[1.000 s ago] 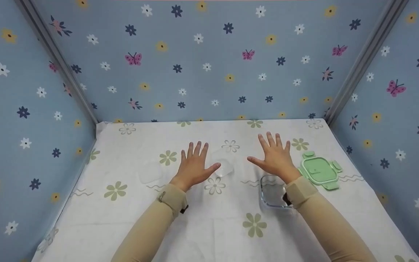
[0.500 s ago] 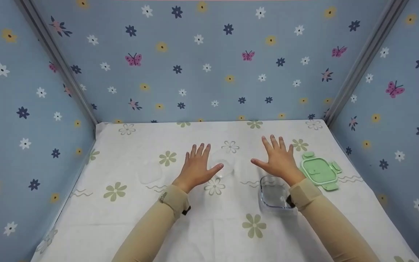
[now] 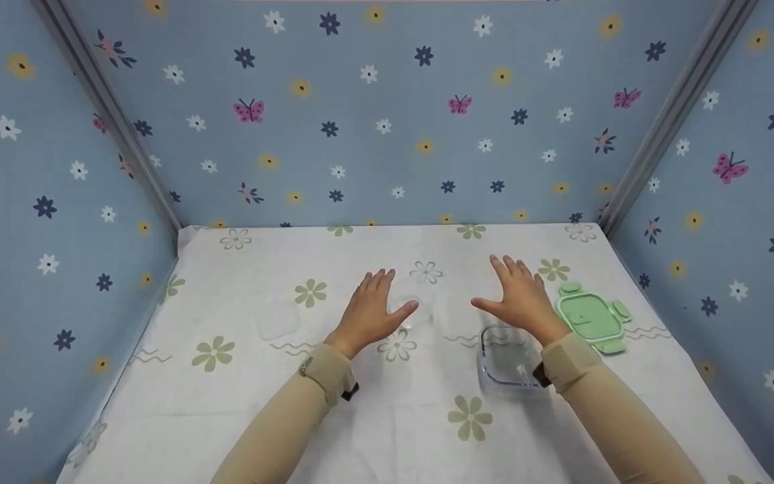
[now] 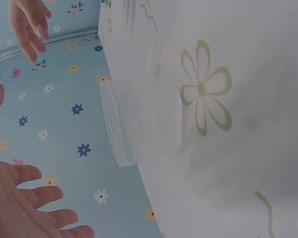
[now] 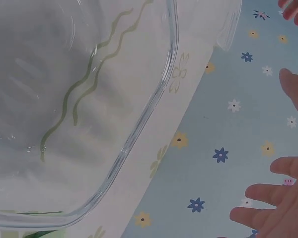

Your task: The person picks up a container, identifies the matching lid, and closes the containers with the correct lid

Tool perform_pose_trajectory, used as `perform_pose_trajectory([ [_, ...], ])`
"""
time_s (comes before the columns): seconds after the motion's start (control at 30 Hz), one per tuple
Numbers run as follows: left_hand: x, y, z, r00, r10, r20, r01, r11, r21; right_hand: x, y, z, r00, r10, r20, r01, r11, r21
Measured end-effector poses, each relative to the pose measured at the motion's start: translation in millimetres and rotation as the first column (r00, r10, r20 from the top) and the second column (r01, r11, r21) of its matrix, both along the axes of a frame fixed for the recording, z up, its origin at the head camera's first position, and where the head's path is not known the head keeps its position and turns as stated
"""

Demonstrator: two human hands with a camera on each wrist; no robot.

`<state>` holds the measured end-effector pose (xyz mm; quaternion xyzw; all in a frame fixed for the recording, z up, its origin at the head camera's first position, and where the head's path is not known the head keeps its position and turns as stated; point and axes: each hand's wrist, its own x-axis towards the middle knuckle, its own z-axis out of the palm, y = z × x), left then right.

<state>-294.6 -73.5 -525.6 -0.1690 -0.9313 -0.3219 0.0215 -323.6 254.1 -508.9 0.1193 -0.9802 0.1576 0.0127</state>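
My left hand (image 3: 368, 314) is held over the table's middle with its fingers straight and holds nothing. Just beyond its thumb stands a clear, see-through container (image 4: 123, 124), hard to make out in the head view. My right hand (image 3: 525, 306), also with fingers extended and nothing in it, is above and beyond a clear glass food container (image 3: 508, 356). That container lies under the right wrist, which hides part of its right side; its rounded rim (image 5: 134, 139) fills much of the right wrist view. A green clip-on lid (image 3: 590, 316) lies to the right of the right hand.
A faint, translucent square piece (image 3: 278, 320) lies on the cloth left of the left hand. The white flowered tablecloth (image 3: 179, 390) covers the table. Blue patterned walls (image 3: 387, 154) close off the back and both sides.
Both hands have drifted slightly right and toward the body, and have turned more edge-on with the fingers closer together. The glass container and green lid have stayed in place.
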Motion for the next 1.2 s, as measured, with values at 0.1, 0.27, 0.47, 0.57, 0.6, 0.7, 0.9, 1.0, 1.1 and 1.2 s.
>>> perform_pose_trajectory([
  [0.1, 0.7, 2.0, -0.5, 1.0, 0.001, -0.001, -0.001, 0.999, 0.032, 0.5, 3, 0.0, 1.0, 0.006, -0.002, -0.006, 1.0, -0.029],
  [0.27, 2.3, 5.4, -2.1, 1.0, 0.008, 0.024, -0.009, 0.998, 0.066, 3.1, 7, 1.3, 0.999, 0.001, 0.036, 0.002, 0.995, -0.098],
  [0.47, 4.3, 9.1, -4.6, 0.996, -0.004, 0.088, -0.007, 0.993, 0.122, 6.8, 13, 3.6, 0.996, 0.007, 0.088, 0.006, 0.989, -0.147],
  [0.57, 4.5, 11.1, -4.9, 0.993, -0.007, 0.114, -0.01, 0.989, 0.15, 6.9, 15, 4.5, 0.995, 0.017, 0.096, -0.001, 0.987, -0.161],
  [0.6, 4.9, 11.8, -4.7, 0.992, -0.007, 0.123, -0.012, 0.987, 0.16, 6.8, 16, 4.8, 0.995, 0.018, 0.1, -0.002, 0.986, -0.166],
  [0.7, 6.1, 13.9, -4.1, 0.99, -0.01, 0.14, -0.016, 0.982, 0.186, 6.4, 19, 5.4, 0.992, 0.025, 0.12, -0.003, 0.983, -0.186],
  [0.9, 8.5, 19.4, -4.4, 0.986, -0.021, 0.166, -0.018, 0.972, 0.233, 6.3, 26, 5.4, 0.986, 0.033, 0.164, 0.007, 0.971, -0.238],
  [1.0, 9.9, 20.8, -3.8, 0.984, -0.039, 0.171, -0.005, 0.968, 0.249, 5.7, 30, 4.3, 0.984, 0.035, 0.176, 0.013, 0.965, -0.263],
  [1.1, 10.9, 22.0, -3.1, 0.982, -0.056, 0.182, 0.006, 0.964, 0.268, 5.3, 34, 2.9, 0.982, 0.036, 0.187, 0.02, 0.957, -0.289],
  [1.2, 11.2, 24.0, -3.5, 0.979, -0.066, 0.192, 0.008, 0.958, 0.288, 5.8, 38, 1.1, 0.98, 0.037, 0.198, 0.027, 0.95, -0.311],
])
